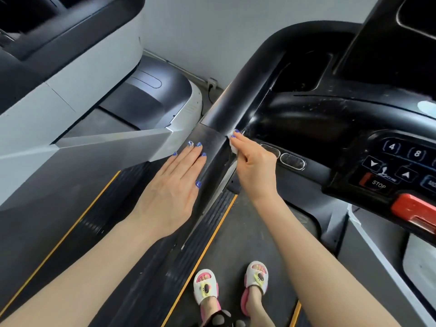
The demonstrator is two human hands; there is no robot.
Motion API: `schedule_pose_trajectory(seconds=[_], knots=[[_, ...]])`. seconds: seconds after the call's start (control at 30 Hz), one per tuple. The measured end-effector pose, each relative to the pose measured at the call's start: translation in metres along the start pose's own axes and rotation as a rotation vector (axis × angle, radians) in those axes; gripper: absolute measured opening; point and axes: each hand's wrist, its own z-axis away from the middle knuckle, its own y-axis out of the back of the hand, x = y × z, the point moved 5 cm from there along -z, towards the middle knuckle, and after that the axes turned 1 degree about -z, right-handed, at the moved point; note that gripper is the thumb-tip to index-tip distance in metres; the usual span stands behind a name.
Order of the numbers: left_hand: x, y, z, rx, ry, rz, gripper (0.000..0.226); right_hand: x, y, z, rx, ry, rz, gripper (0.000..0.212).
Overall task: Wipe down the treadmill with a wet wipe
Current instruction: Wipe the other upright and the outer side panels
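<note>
I stand on a black treadmill whose left handrail (238, 95) runs up the middle of the view. My left hand (172, 185) lies flat with straight fingers against the outer side of the rail's lower section. My right hand (253, 164) grips a small white wet wipe (232, 147) and presses it against the inner side of the rail, where it meets the console. Only a small part of the wipe shows past the fingers. The black console (368, 142) has number buttons, arrow keys, a STOP key and a red safety clip (415, 213).
A second, white and grey treadmill (70, 90) stands close on the left, its belt edged with a yellow line. A grey wall with a cable and socket (212, 82) is behind. My feet in white slippers (231, 284) stand on the belt.
</note>
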Motion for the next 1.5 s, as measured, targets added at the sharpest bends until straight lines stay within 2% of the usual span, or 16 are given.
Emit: schedule_pose_trajectory(seconds=[0.07, 0.13, 0.2, 0.33, 0.43, 0.53, 0.6, 0.7, 0.8, 0.87, 0.97, 1.03, 1.2, 1.3, 1.43, 1.5], knots=[[-0.001, 0.001, -0.005, 0.009, -0.018, 0.031, 0.058, 0.003, 0.005, 0.001, -0.018, -0.018, -0.001, 0.037], [-0.003, 0.003, -0.013, 0.026, -0.034, 0.055, 0.058, 0.004, 0.006, -0.006, -0.023, -0.061, -0.011, 0.033], [-0.006, 0.003, -0.023, 0.04, -0.038, 0.086, 0.058, -0.004, 0.002, -0.016, -0.128, -0.145, -0.082, 0.037], [-0.009, -0.001, -0.03, 0.059, -0.019, 0.123, 0.057, -0.017, -0.009, -0.006, -0.358, -0.446, -0.293, 0.043], [-0.008, -0.001, -0.03, 0.071, -0.03, 0.102, 0.056, -0.018, -0.016, -0.014, -0.379, -0.479, -0.329, 0.031], [-0.007, 0.0, -0.03, 0.061, -0.024, 0.104, 0.056, -0.009, -0.018, -0.033, -0.287, -0.55, -0.324, 0.006], [-0.006, 0.001, -0.03, 0.059, -0.022, 0.092, 0.056, -0.006, -0.016, -0.038, -0.2, -0.496, -0.254, 0.027], [-0.005, 0.002, -0.029, 0.052, -0.028, 0.071, 0.055, 0.0, -0.013, -0.04, -0.055, -0.4, -0.101, 0.024], [-0.007, 0.002, -0.031, 0.05, -0.027, 0.073, 0.054, 0.007, -0.014, -0.046, 0.01, -0.426, -0.086, 0.029], [-0.007, 0.001, -0.03, 0.051, -0.02, 0.067, 0.054, 0.006, -0.011, -0.045, -0.045, -0.411, -0.044, 0.03], [-0.007, 0.001, -0.03, 0.036, -0.014, 0.051, 0.055, 0.009, -0.004, -0.044, -0.247, -0.358, 0.066, 0.031], [-0.006, 0.001, -0.029, 0.029, -0.012, 0.024, 0.055, 0.01, 0.008, -0.048, -0.315, -0.294, 0.041, 0.029], [-0.004, 0.002, -0.029, 0.02, 0.004, -0.048, 0.058, 0.018, 0.049, -0.049, -0.219, 0.159, 0.157, 0.037], [-0.005, 0.0, -0.029, 0.023, 0.028, -0.031, 0.058, 0.028, 0.053, -0.035, -0.24, 0.261, 0.211, 0.047], [-0.004, 0.0, -0.026, 0.036, 0.027, -0.009, 0.058, 0.026, 0.013, -0.021, -0.462, 0.382, 0.275, 0.037], [-0.004, 0.001, -0.026, 0.047, 0.027, 0.009, 0.058, 0.032, 0.0, -0.021, -0.494, 0.39, 0.357, 0.033]])
